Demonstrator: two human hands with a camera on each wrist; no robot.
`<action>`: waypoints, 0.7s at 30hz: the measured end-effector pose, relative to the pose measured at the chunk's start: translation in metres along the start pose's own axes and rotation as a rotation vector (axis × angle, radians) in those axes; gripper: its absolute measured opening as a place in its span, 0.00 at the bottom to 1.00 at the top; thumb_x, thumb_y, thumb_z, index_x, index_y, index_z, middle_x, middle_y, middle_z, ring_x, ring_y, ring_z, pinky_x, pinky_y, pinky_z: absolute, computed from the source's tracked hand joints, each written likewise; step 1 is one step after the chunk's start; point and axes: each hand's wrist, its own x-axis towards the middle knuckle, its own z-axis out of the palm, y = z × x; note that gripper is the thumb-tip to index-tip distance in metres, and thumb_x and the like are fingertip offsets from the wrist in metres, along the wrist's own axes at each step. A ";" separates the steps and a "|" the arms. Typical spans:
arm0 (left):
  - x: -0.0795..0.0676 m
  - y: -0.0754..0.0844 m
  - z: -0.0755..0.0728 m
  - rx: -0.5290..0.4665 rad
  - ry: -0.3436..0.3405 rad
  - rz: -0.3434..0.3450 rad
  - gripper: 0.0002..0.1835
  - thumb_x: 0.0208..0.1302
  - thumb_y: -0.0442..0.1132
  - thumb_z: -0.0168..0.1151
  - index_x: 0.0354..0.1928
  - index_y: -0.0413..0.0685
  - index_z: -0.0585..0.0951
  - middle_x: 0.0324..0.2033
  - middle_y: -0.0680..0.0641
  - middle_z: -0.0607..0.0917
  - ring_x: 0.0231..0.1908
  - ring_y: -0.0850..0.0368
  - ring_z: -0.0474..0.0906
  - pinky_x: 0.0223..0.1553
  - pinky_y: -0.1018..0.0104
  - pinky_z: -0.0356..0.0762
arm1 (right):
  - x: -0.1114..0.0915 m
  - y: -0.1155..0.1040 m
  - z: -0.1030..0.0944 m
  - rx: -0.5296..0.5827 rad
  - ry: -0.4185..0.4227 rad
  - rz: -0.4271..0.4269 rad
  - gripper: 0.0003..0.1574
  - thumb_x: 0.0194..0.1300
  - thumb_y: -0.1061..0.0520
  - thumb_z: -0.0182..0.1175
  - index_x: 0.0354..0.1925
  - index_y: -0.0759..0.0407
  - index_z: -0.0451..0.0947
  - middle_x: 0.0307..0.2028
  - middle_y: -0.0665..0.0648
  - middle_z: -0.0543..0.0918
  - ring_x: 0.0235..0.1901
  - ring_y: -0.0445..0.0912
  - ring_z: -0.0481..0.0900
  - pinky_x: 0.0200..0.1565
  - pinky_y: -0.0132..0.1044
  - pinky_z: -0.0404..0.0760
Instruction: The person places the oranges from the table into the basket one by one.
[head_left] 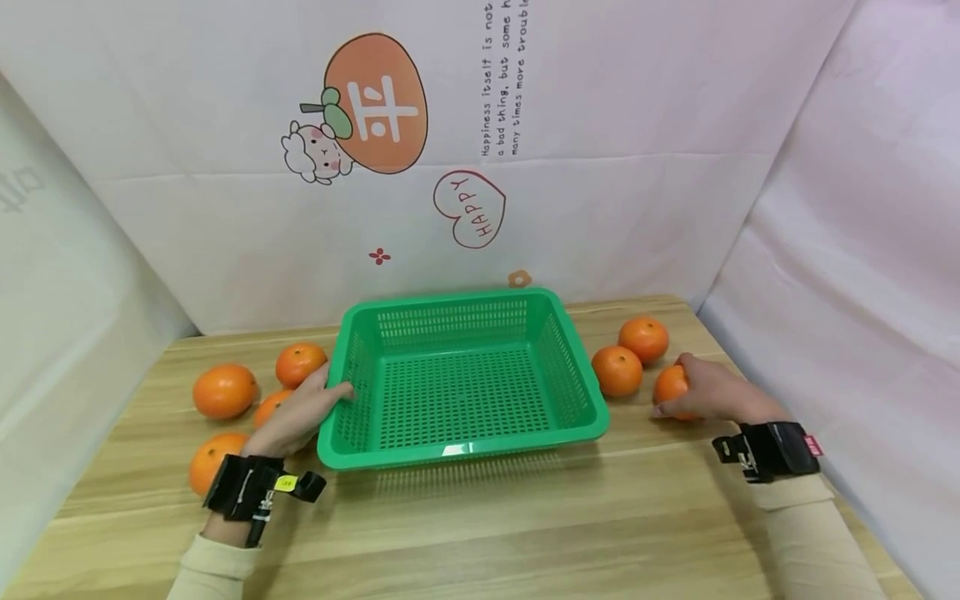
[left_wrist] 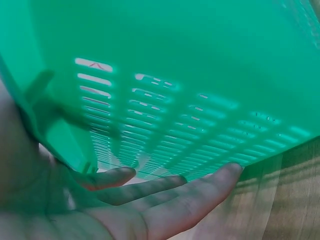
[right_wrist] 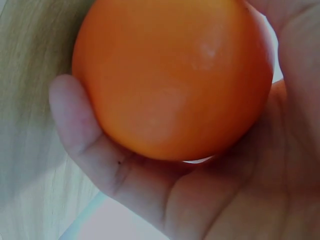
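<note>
A green plastic basket [head_left: 462, 437] with slotted walls stands on the table, nothing inside it. My left hand [head_left: 296, 417] grips its left rim, thumb over the edge on the inside. In the left wrist view the other fingers [left_wrist: 195, 205] stretch along the outside of the slotted wall. On the right, my right hand [head_left: 716, 392] holds an orange [head_left: 670, 390], fingers curled round it; the right wrist view shows this orange [right_wrist: 170, 80] against the palm. Two more oranges, one nearer the basket [head_left: 617, 372] and one behind [head_left: 643, 339], lie beside it.
Several oranges lie left of the basket, including a far-left orange [head_left: 225, 391], one near the left wrist [head_left: 213, 462] and one by the rim [head_left: 300, 364], some partly hidden by the left hand. A printed white cloth [head_left: 600, 167] hangs behind the wooden table [head_left: 525, 533].
</note>
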 end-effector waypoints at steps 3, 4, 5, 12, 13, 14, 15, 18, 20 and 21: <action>0.000 0.000 0.000 0.003 -0.003 0.000 0.44 0.72 0.32 0.44 0.85 0.46 0.37 0.71 0.24 0.69 0.53 0.41 0.85 0.48 0.55 0.89 | 0.000 0.000 0.000 -0.019 -0.004 0.015 0.77 0.50 0.26 0.76 0.73 0.79 0.58 0.63 0.79 0.77 0.57 0.64 0.80 0.52 0.58 0.81; 0.000 0.000 0.000 0.003 -0.003 -0.001 0.44 0.72 0.32 0.44 0.85 0.46 0.37 0.71 0.24 0.69 0.53 0.42 0.86 0.47 0.55 0.89 | -0.001 0.000 0.000 -0.020 -0.004 0.017 0.77 0.50 0.26 0.76 0.73 0.80 0.58 0.62 0.80 0.77 0.56 0.65 0.80 0.52 0.59 0.81; 0.000 0.000 0.000 0.004 -0.008 0.001 0.44 0.73 0.32 0.44 0.85 0.46 0.36 0.71 0.23 0.69 0.52 0.42 0.86 0.47 0.56 0.89 | -0.002 0.000 0.001 -0.026 0.000 0.019 0.78 0.50 0.27 0.76 0.73 0.81 0.57 0.63 0.81 0.76 0.57 0.66 0.80 0.53 0.60 0.81; 0.001 0.001 0.000 0.010 -0.010 -0.016 0.44 0.73 0.33 0.43 0.85 0.46 0.36 0.71 0.24 0.69 0.52 0.43 0.86 0.48 0.55 0.89 | -0.004 0.001 0.003 -0.041 0.029 0.007 0.58 0.50 0.33 0.79 0.58 0.75 0.67 0.41 0.66 0.84 0.37 0.54 0.81 0.39 0.43 0.79; 0.001 0.001 0.000 0.010 -0.011 -0.017 0.44 0.73 0.33 0.43 0.85 0.46 0.36 0.71 0.24 0.69 0.53 0.42 0.85 0.49 0.55 0.88 | -0.004 0.002 0.003 -0.043 0.029 0.005 0.60 0.51 0.33 0.78 0.60 0.76 0.66 0.43 0.68 0.84 0.39 0.55 0.81 0.40 0.44 0.79; 0.002 0.000 0.000 0.009 -0.010 -0.018 0.44 0.73 0.33 0.43 0.85 0.46 0.37 0.71 0.25 0.68 0.53 0.42 0.85 0.49 0.55 0.88 | -0.004 0.002 0.003 -0.041 0.031 0.006 0.61 0.51 0.33 0.78 0.61 0.76 0.66 0.44 0.68 0.84 0.40 0.55 0.82 0.41 0.44 0.80; 0.002 0.000 0.000 0.012 -0.010 -0.017 0.44 0.73 0.33 0.43 0.85 0.46 0.36 0.72 0.25 0.68 0.53 0.42 0.85 0.49 0.55 0.88 | -0.004 0.002 0.003 -0.037 0.031 0.006 0.60 0.51 0.34 0.78 0.61 0.76 0.66 0.44 0.68 0.84 0.40 0.55 0.82 0.41 0.44 0.79; 0.001 -0.002 0.000 0.015 -0.007 -0.014 0.44 0.72 0.33 0.44 0.85 0.46 0.37 0.73 0.25 0.67 0.55 0.41 0.84 0.49 0.55 0.88 | -0.004 0.003 0.003 -0.046 0.040 -0.010 0.59 0.51 0.35 0.78 0.61 0.76 0.67 0.44 0.67 0.84 0.39 0.54 0.81 0.40 0.43 0.79; 0.001 -0.003 0.000 0.020 -0.003 -0.012 0.44 0.72 0.33 0.44 0.85 0.46 0.37 0.73 0.25 0.67 0.56 0.40 0.84 0.49 0.55 0.88 | -0.004 0.003 0.002 -0.049 0.048 -0.020 0.53 0.51 0.36 0.78 0.57 0.73 0.68 0.39 0.62 0.83 0.35 0.51 0.79 0.37 0.41 0.77; 0.001 -0.004 0.000 0.023 -0.003 -0.009 0.44 0.72 0.33 0.44 0.85 0.46 0.37 0.73 0.24 0.67 0.56 0.40 0.84 0.49 0.55 0.88 | -0.003 0.003 0.002 -0.049 0.050 -0.025 0.51 0.51 0.37 0.78 0.55 0.71 0.69 0.37 0.61 0.82 0.34 0.50 0.78 0.36 0.40 0.76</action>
